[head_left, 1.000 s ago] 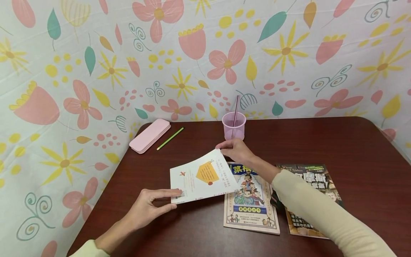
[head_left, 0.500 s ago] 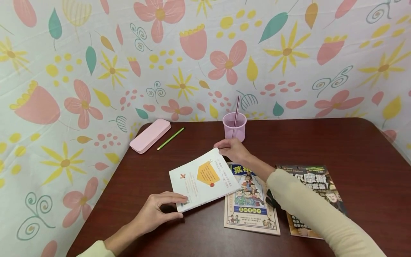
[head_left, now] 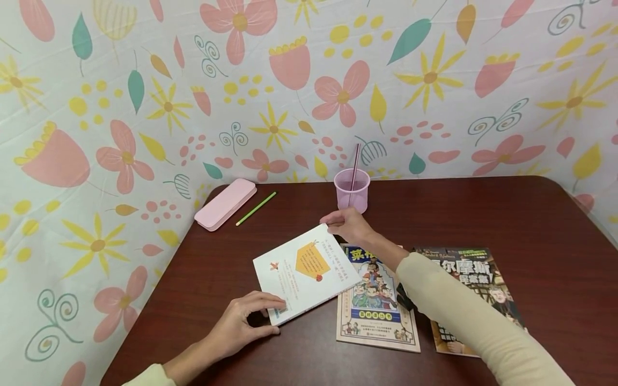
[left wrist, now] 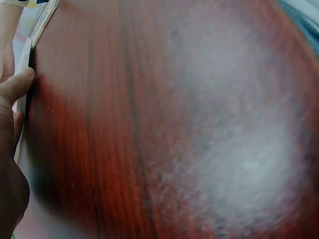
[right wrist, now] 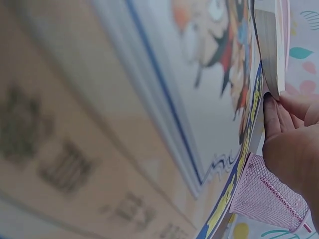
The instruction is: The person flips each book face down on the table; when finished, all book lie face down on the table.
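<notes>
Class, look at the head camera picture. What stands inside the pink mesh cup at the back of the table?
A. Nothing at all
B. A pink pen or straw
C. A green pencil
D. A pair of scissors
B. A thin pink stick, a pen or a straw, leans upright inside the pink mesh cup, while the green pencil lies flat on the table beside the pink case.

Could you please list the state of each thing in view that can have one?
White book: closed, tilted, overlapping the comic.
Comic: closed, flat.
Magazine: closed, flat.
Pencil case: shut.
Cup: upright, holding a pen.
Left hand: pinching the book's near corner.
Right hand: gripping its far corner.
</notes>
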The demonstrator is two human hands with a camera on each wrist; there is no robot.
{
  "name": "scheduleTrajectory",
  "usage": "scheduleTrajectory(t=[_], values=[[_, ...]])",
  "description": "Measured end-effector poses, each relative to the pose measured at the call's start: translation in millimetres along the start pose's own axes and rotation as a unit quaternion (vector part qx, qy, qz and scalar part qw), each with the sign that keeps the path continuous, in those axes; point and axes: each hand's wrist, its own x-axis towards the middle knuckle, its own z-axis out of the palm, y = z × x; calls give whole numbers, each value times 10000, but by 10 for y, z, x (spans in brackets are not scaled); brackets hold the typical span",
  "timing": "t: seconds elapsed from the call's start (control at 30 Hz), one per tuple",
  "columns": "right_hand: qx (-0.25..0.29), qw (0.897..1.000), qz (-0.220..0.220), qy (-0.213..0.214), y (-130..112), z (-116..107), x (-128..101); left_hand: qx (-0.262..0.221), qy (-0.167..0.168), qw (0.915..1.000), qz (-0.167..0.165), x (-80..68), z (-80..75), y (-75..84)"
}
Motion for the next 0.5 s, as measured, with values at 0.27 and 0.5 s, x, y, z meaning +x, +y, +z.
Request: scheduleTrajectory(t=[0.27, 0.5], values=[[-478, 9983, -136, -313, -10, -14, -25, -284, -18, 9996, -41, 6, -25, -6], [-972, 9909, -369, -857, -94, -32, -158, -796, -225, 9940, -717, 62, -142, -2]])
